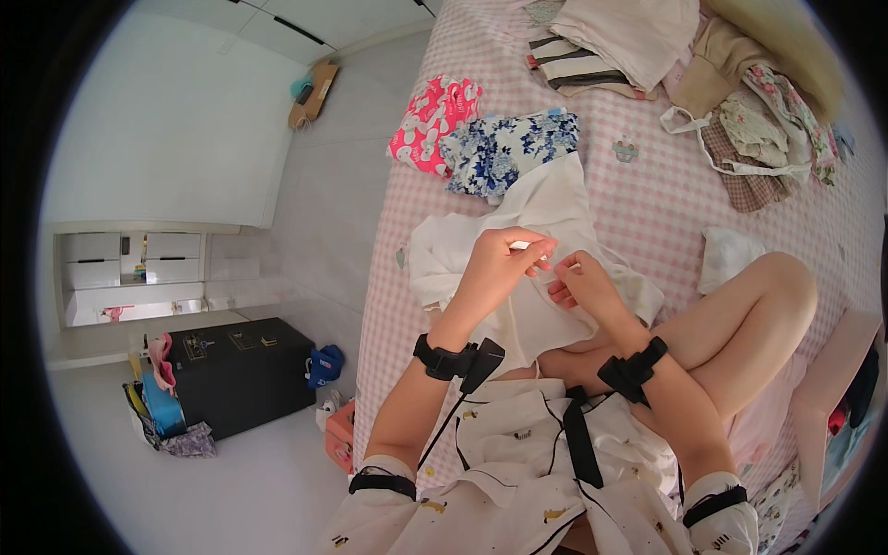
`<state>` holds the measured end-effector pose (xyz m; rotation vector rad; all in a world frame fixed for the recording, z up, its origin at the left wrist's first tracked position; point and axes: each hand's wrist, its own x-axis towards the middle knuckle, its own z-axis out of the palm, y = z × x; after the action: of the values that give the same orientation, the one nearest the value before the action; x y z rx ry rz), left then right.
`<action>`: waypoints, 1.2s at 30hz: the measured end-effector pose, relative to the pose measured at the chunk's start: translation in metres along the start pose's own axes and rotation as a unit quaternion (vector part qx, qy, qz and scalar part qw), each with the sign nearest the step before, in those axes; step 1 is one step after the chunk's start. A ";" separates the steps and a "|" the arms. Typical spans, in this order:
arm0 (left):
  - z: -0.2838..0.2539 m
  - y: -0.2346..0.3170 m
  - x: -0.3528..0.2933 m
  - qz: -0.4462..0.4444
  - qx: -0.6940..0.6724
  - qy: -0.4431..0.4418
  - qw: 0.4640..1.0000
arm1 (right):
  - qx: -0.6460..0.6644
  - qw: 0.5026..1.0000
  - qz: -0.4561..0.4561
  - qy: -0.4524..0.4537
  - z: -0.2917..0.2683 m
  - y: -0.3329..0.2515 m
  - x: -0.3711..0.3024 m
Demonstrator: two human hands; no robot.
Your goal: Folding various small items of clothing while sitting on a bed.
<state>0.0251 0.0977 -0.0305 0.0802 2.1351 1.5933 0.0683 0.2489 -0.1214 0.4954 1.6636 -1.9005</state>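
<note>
A white garment [541, 199] lies spread on the bed in front of my folded legs. Over its middle, my left hand [504, 259] is closed in a pinch, with a bright white bit showing between thumb and fingers; whether that bit belongs to the garment I cannot tell. My right hand [586, 289] is just beside it, a small gap away, its fingertips curled together above the cloth. Anything in the right fingertips is too small to make out. Both wrists carry black straps.
Beyond the garment lie a folded blue-flowered cloth [509, 148] and a pink patterned cloth [430, 125]. Several clothes [754, 129] are heaped at the far right. A small white cloth [729, 259] lies by my right knee. A pink box [837, 398] stands at the right; a black cabinet [240, 370] is left of the bed.
</note>
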 end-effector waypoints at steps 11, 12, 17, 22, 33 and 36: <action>0.011 0.000 0.029 -0.018 -0.043 -0.077 0.996 | 0.026 0.998 -0.050 0.031 0.008 0.007 0.012; 0.010 -0.004 0.030 -0.019 -0.042 -0.077 0.996 | 0.049 0.997 -0.065 0.006 0.008 0.008 0.014; 0.002 -0.017 0.026 -0.031 -0.023 -0.052 0.998 | 0.035 0.999 0.000 0.004 0.005 -0.003 0.009; -0.005 -0.019 0.022 -0.016 -0.032 -0.047 0.998 | -0.070 0.989 -0.130 -0.022 0.010 0.002 0.010; -0.008 -0.018 0.025 -0.047 -0.030 -0.068 0.996 | 0.158 0.974 -0.114 -0.114 0.016 -0.014 -0.001; -0.006 -0.015 0.028 -0.038 -0.026 -0.029 0.999 | 0.121 0.975 -0.136 -0.126 0.012 -0.015 0.000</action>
<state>0.0011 0.0971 -0.0521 0.0267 2.0274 1.5831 0.0602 0.2378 -0.1082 0.1096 1.3992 -2.2736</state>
